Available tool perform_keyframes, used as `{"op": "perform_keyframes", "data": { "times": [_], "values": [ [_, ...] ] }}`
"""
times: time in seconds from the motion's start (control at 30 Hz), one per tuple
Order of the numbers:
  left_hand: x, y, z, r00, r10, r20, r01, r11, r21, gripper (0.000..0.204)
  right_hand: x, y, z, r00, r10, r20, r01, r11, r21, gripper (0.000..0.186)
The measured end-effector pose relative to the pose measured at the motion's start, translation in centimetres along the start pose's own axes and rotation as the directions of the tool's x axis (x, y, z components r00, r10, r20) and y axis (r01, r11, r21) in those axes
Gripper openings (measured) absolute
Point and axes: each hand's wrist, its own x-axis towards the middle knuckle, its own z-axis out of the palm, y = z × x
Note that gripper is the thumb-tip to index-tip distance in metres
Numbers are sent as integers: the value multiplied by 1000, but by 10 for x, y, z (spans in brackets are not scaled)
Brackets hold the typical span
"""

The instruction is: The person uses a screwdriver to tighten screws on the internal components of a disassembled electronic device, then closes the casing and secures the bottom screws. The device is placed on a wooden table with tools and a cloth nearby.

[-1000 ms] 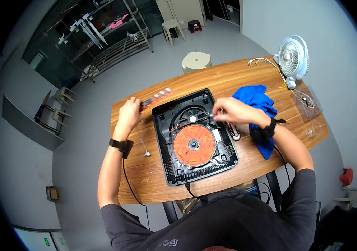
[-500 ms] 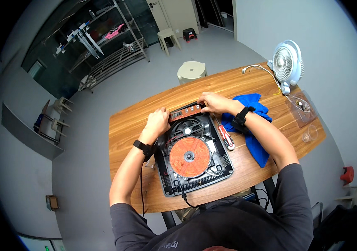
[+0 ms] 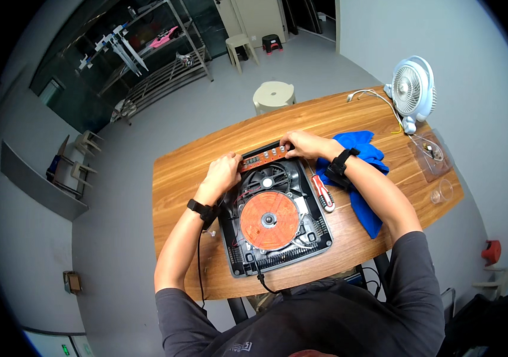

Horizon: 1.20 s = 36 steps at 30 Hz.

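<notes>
Two bare hands reach to the ends of a slim orange circuit strip (image 3: 264, 157), which lies crosswise at the far end of an open black housing (image 3: 287, 257). The left hand (image 3: 224, 172) covers its left end; the right hand (image 3: 303, 144) curls about its right end. Whether either grip is clamped on it or only rests there cannot be told. Small silver buttons (image 3: 274, 153) stand up from the strip, so light, even pressure at both ends, keeping it level, seems the safest handling. Nearer the body sit a cooling fan (image 3: 267, 182) and a round orange coil (image 3: 266, 208); thin red wires (image 3: 243, 193) run along the left, best kept from being trapped beneath the strip. Just right of the housing, a red-and-white screwdriver (image 3: 323, 193) rests on the wooden counter (image 3: 188, 178), near a crumpled blue cloth (image 3: 366, 208).
</notes>
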Motion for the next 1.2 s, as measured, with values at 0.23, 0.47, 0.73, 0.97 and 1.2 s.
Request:
{"op": "perform_keyframes", "data": {
  "times": [0.23, 0.47, 0.73, 0.97, 1.2],
  "values": [
    [-23, -34, -14, 1000, -2, -26, -7, 940, -341, 44, -2, -5, 0, 999, -8, -43, 7, 1000, -30, 36],
    [-54, -73, -2, 996, -85, 31, 90, 944, -318, 49, -2, -10, 1, 996, -56, -74, 48, 993, -104, 37],
    [-51, -70, 9, 995, -79, -56, 65, 973, -222, 44, -1, -13, -1, 999, -11, -45, 6, 995, -97, 43],
    [-48, -69, 25, 977, -109, -181, 53, 957, -286, 35, 0, -7, 1, 998, -23, -56, 17, 994, -104, 41],
    [-52, -71, 27, 970, -109, -215, 39, 951, -306, 35, 0, -10, 1, 999, -8, -48, 4, 997, -82, 38]
  ]
}}
